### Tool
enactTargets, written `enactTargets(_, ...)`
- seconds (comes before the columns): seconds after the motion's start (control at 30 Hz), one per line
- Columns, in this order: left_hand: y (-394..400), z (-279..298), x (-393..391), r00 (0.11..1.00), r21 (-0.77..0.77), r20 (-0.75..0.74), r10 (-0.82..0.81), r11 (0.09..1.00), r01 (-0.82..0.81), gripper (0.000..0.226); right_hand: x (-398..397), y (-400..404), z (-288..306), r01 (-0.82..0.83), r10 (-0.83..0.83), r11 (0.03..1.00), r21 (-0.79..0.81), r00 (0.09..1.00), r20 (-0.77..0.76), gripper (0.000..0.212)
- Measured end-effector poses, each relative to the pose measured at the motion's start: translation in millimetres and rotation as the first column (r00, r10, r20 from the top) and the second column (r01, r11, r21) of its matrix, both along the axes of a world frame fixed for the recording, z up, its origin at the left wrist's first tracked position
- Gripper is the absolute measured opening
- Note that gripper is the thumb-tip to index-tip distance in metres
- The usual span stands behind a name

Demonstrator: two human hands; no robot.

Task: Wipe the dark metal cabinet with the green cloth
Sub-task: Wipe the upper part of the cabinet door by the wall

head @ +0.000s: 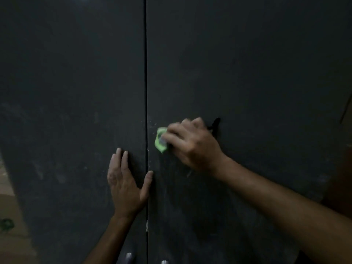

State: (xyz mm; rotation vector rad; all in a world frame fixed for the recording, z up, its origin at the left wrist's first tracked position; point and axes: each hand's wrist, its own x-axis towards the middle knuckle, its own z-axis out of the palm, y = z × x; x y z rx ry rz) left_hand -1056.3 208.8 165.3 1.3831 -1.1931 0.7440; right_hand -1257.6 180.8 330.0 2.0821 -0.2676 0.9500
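Observation:
The dark metal cabinet point(247, 73) fills the view, its two doors meeting at a vertical seam in the middle. My right hand point(192, 143) grips a bunched green cloth point(161, 139) and presses it against the right door just beside the seam. Most of the cloth is hidden under my fingers. My left hand point(125, 183) lies flat on the left door with straight fingers, its thumb reaching across the seam. Pale dust smears and specks mark both doors around my hands.
A small dark handle or latch point(215, 124) sticks out of the right door just behind my right hand. Two shiny metal fittings point(129, 258) show at the bottom near the seam. A strip of tan floor point(11, 216) lies at the lower left.

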Motion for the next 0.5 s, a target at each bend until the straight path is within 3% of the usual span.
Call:
enactTargets(0.07,3.8,0.3,15.1,0.998,-0.01,0.063,-0.008,1.0,0.008,0.085,-4.2,-2.7,16.0,0.021,-0.029,0.999,-0.048,0.984,-0.177,0.021)
enactTargets(0.1,4.3,0.8,24.5,0.994,-0.013,0.111,-0.005,1.0,0.007,0.086,-3.7,-7.1,34.5,0.017,-0.027,0.997,-0.071,0.991,-0.131,0.022)
enactTargets(0.17,2.0,3.1,43.6,0.979,-0.001,0.202,-0.006,1.0,0.006,0.088,-0.5,-15.2,74.6,0.033,-0.021,0.997,-0.068,0.985,0.169,0.024)
enactTargets(0.2,-0.3,3.5,51.7,0.973,0.01,0.232,-0.009,1.0,0.007,0.089,2.7,-15.0,86.9,0.032,-0.019,0.999,-0.032,0.939,0.343,0.024)
enactTargets(0.27,-3.9,1.8,62.7,0.961,0.024,0.275,-0.002,1.0,-0.005,0.09,18.1,-10.3,75.9,-0.029,0.006,0.999,0.04,0.869,0.495,0.025)
enactTargets(0.3,-6.0,0.7,64.7,0.956,0.021,0.293,0.013,1.0,-0.02,0.09,26.6,-7.1,55.1,-0.052,0.022,0.997,0.056,0.897,0.441,0.026)
enactTargets(0.37,-9.9,-1.7,68.0,0.946,0.008,0.322,0.046,0.999,-0.051,0.092,38.1,4.0,4.5,-0.036,0.033,0.999,0.035,0.995,0.09,0.026)
enactTargets(0.43,-11.4,-3.5,69.8,0.942,0.001,0.332,0.06,0.998,-0.064,0.093,35.8,9.2,-9.6,0.014,-0.016,1.0,-0.008,0.983,-0.184,0.024)
enactTargets(0.5,-12.2,-2.3,70.5,0.942,-0.002,0.331,0.06,0.998,-0.063,0.093,37.6,1.8,22.3,0.017,-0.018,1.0,-0.016,0.995,-0.098,0.025)
